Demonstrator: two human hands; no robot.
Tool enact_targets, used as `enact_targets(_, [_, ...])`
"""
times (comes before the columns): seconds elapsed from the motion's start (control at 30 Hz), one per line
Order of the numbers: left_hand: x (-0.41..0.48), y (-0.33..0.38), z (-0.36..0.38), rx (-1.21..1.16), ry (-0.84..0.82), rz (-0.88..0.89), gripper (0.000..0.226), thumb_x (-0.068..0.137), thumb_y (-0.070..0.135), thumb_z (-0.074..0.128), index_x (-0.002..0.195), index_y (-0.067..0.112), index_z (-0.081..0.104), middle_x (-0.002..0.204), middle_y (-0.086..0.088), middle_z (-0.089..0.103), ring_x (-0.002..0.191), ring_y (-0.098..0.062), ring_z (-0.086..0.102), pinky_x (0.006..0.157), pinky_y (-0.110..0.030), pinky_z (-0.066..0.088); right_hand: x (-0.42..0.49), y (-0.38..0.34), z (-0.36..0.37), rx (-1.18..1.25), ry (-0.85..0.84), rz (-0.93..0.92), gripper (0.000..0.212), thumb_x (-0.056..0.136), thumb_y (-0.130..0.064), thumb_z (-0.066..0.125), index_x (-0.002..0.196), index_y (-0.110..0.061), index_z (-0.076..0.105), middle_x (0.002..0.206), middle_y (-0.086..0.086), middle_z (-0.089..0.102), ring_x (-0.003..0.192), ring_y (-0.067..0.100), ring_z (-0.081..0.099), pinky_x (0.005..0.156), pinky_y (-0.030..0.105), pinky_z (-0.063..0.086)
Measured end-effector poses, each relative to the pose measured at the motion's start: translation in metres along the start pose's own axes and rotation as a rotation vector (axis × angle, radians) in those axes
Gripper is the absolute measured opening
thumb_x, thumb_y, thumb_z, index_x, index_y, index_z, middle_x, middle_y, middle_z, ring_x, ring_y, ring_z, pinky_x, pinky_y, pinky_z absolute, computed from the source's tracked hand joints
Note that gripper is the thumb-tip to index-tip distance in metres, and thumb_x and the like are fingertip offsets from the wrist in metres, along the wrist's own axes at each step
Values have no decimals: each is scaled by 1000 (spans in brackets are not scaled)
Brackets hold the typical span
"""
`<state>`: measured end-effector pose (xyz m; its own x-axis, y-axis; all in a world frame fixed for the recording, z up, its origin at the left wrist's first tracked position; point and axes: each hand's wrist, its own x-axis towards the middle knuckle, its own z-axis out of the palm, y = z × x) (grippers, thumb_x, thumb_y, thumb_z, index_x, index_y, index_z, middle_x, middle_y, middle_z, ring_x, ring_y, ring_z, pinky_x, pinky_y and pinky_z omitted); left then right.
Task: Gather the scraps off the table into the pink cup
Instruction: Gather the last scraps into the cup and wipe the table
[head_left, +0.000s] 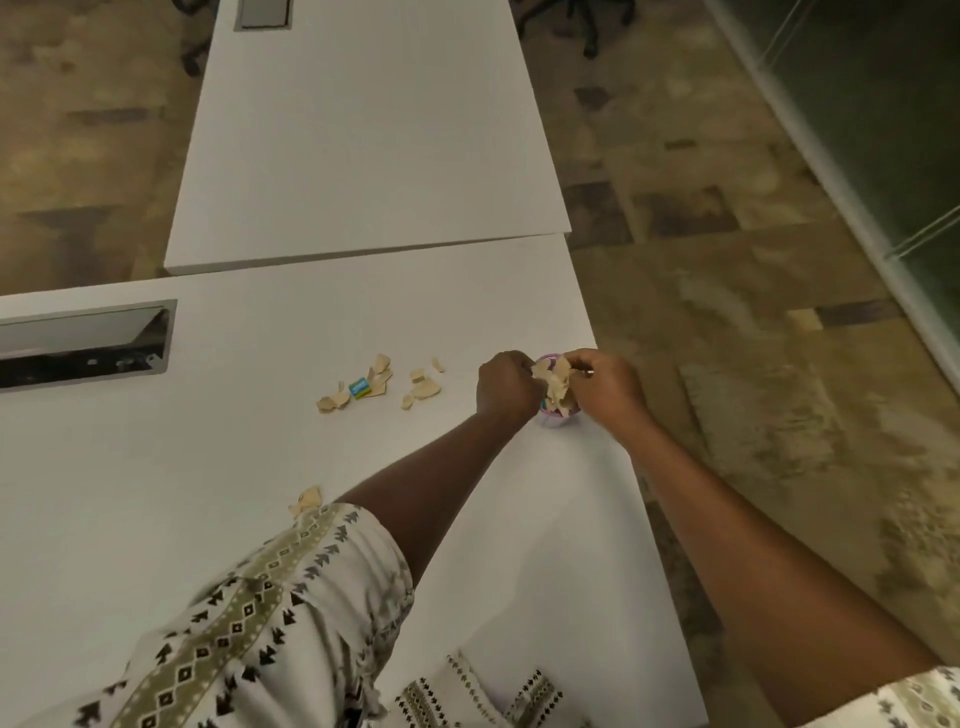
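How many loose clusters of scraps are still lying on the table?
2: one cluster mid-table left of the pink cup, around a small blue item; one beside the left sleeve. More may be hidden.

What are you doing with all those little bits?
A person is cleaning scraps off the white table. Both hands, left hand and right hand, are together over the pink cup near the table's edge, pushing a bunch of tan scraps into it. More loose scraps lie on the table, with a small blue and green piece among them, and another scrap by the sleeve.
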<state>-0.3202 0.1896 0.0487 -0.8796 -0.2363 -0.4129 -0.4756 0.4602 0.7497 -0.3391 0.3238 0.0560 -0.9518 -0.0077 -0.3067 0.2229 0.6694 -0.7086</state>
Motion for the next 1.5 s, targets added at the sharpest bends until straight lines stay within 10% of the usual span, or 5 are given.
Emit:
enact_targets(0.7, [-62, -131, -59, 190, 79, -9, 20, 88, 31, 68, 105, 19, 71, 104, 0, 72, 98, -17, 66, 89, -33, 53, -15, 41, 42, -881, -195, -467, 72, 89, -48, 58, 145, -6, 39, 145, 10, 49, 140, 26, 39, 123, 49, 10])
enact_targets(1.0, [-109, -215, -104, 257, 226, -29, 28, 86, 21, 69, 114, 16, 66, 112, -7, 61, 103, -26, 59, 77, -32, 47, -13, 6, 37, -697, -41, -363, 40, 85, -41, 41, 93, -9, 65, 92, 7, 63, 97, 32, 64, 86, 36, 50])
enact_targets(1.1, [-119, -242, -119, 324, 260, -78, 47, 86, 22, 70, 130, 12, 57, 128, -11, 52, 118, -32, 50, 89, -40, 50, -37, -6, 45, -607, 44, -437, 31, 89, -26, 59, 110, -5, 65, 114, 13, 65, 109, 34, 60, 90, 42, 52])
enact_targets(1.3, [-127, -275, -131, 422, 175, -187, 97, 74, 48, 79, 149, 11, 31, 153, -16, 29, 137, -38, 32, 103, -50, 45, -97, -13, 126, -537, -398, -412, 70, 92, -40, 62, 150, -12, 35, 155, 10, 35, 142, 28, 34, 114, 38, 34])
enact_targets(1.5, [-117, -270, -128, 457, 110, -99, 74, 88, 27, 67, 151, 8, 33, 155, -17, 29, 139, -36, 31, 107, -45, 42, -128, -16, 210, -651, -671, -405, 100, 90, -40, 67, 157, -21, -5, 165, 11, -13, 152, 33, -10, 117, 47, 31])
